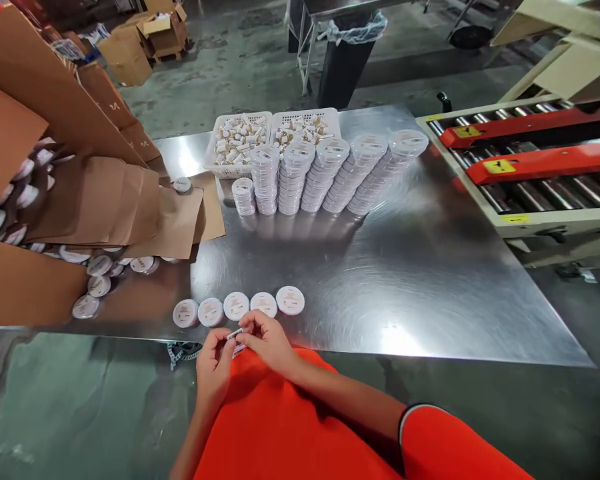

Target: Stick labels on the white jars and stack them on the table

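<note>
Left hand (214, 363) pinches one end of a small white piece (235, 334), right hand (270, 341) the other; long axis rises rightward between both grips, tub row (237, 306) just beyond on the surface (380, 280); lid print (290, 301) too small to read; yellow labels (500, 166) far right show a Y-like mark

A bright orange-red, short-sleeved fabric shirt (280, 433) covers the torso, its front plain and softly creased. At the right side of the shirt, a loose sleeve (460, 443) of the same colour ends in a narrow dark trim edged with a thin pale line. Outside the shirt's cloth, the right forearm (350, 397), left forearm (197, 417), right hand (267, 341) and left hand (214, 363) are bare.
</note>
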`<move>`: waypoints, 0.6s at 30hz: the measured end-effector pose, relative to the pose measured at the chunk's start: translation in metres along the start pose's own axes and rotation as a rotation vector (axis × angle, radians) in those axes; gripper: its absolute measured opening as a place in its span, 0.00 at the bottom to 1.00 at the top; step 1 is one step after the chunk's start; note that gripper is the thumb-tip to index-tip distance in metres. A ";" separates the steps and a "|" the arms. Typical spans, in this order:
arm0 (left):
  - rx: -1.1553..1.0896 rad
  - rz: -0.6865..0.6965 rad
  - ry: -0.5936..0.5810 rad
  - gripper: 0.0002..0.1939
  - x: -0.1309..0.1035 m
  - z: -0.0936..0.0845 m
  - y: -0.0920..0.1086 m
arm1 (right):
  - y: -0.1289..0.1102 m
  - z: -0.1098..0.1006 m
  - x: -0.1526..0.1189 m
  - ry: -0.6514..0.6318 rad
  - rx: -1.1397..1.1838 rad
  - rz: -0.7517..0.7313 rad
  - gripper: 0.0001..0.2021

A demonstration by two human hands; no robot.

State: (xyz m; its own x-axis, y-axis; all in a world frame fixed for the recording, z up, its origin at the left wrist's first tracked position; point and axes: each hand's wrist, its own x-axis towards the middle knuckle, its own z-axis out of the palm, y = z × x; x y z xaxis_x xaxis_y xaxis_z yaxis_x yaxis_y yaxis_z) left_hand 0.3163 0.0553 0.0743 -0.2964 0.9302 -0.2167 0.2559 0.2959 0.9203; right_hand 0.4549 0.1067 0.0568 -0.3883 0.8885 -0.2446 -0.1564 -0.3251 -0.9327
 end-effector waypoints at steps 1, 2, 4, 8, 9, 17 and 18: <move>0.026 0.010 0.011 0.18 -0.001 0.001 0.000 | 0.000 0.000 -0.001 -0.005 -0.006 -0.005 0.11; 0.056 0.022 0.021 0.18 -0.003 0.002 0.000 | 0.001 0.000 -0.002 -0.014 -0.012 -0.014 0.11; 0.119 0.055 0.038 0.18 -0.004 0.006 0.000 | 0.001 -0.001 -0.005 -0.029 -0.018 -0.038 0.11; 0.260 0.130 0.080 0.18 -0.005 0.013 -0.003 | 0.002 0.000 -0.008 0.002 -0.005 -0.036 0.12; 0.299 0.146 0.091 0.18 -0.004 0.014 -0.004 | 0.002 0.001 -0.009 0.022 -0.011 -0.037 0.13; 0.490 0.152 0.126 0.21 0.001 0.011 -0.021 | 0.022 -0.070 0.017 0.386 -0.269 -0.135 0.12; 0.489 0.139 0.123 0.20 0.002 0.010 -0.026 | 0.030 -0.090 0.021 0.479 -0.333 -0.099 0.11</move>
State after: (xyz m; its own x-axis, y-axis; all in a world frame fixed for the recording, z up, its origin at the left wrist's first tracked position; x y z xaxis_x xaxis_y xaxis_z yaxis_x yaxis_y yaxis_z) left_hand 0.3181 0.0513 0.0470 -0.3277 0.9441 -0.0362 0.6915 0.2657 0.6717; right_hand 0.5237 0.1449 0.0001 0.0788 0.9819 -0.1725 0.1524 -0.1829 -0.9713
